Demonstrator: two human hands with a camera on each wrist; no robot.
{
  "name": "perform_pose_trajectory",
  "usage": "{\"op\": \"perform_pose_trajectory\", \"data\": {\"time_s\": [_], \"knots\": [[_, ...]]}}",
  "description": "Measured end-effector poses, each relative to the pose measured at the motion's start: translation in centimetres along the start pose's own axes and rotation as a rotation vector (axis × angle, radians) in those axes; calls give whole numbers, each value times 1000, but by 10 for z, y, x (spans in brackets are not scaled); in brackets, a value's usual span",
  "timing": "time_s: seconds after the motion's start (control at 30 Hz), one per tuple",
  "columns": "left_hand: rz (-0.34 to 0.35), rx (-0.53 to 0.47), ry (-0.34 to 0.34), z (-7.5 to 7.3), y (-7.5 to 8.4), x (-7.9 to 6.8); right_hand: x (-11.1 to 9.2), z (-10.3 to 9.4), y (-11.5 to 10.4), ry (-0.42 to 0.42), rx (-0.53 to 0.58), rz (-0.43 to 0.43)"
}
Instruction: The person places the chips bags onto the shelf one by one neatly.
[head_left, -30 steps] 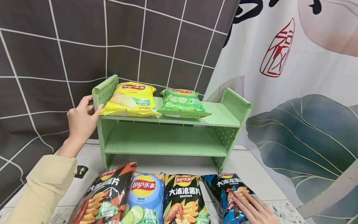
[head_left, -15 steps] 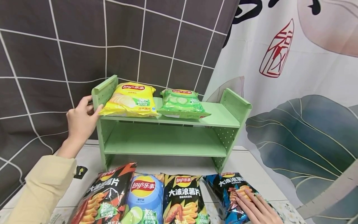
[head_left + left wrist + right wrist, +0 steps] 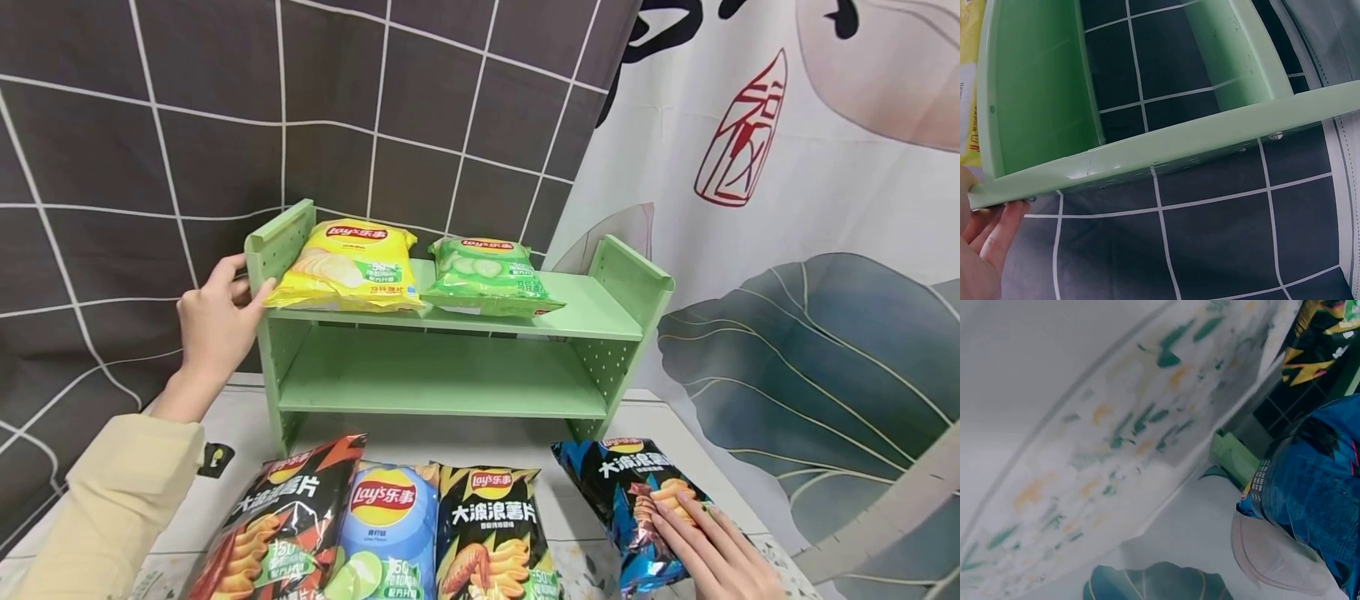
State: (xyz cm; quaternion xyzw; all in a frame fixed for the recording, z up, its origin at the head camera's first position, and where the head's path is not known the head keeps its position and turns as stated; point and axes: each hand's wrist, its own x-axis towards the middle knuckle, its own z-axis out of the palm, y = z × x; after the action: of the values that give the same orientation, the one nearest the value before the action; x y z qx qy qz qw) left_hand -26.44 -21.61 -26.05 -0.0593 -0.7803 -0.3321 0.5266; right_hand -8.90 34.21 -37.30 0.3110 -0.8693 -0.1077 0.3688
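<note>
My left hand (image 3: 217, 321) grips the left side panel of a green shelf (image 3: 442, 375), thumb on its inner face near a yellow chip bag (image 3: 348, 267). In the left wrist view, the fingers (image 3: 1000, 234) press the panel's outer side. My right hand (image 3: 716, 546) holds a black-and-blue chip bag (image 3: 630, 492), fingers across its front and thumb hidden behind it. That bag is tilted at the front right; the right wrist view shows its blue back (image 3: 1304, 481). A green chip bag (image 3: 491, 275) lies on the top board beside the yellow one.
A black-and-red chip bag (image 3: 281, 525), a blue lime chip bag (image 3: 390, 529) and a black chip bag (image 3: 491, 525) lie in a row before the shelf. The white table (image 3: 712, 475) meets a dark gridded cloth (image 3: 225, 150) and a printed curtain (image 3: 750, 275) behind.
My right hand has moved up and to the right with the black-and-blue chip bag, away from the row. The left hand and the shelf stay in place.
</note>
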Motion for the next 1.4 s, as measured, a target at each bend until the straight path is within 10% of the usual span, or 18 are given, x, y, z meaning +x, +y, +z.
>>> {"op": "perform_pose_trajectory", "data": {"time_s": [1.03,1.4], "knots": [[-23,-11,-10,-1,-1,0,49,-54,10,322,40,-58],[-19,-13,-12,0,-1,1,90,-62,16,654,-19,-101]]}}
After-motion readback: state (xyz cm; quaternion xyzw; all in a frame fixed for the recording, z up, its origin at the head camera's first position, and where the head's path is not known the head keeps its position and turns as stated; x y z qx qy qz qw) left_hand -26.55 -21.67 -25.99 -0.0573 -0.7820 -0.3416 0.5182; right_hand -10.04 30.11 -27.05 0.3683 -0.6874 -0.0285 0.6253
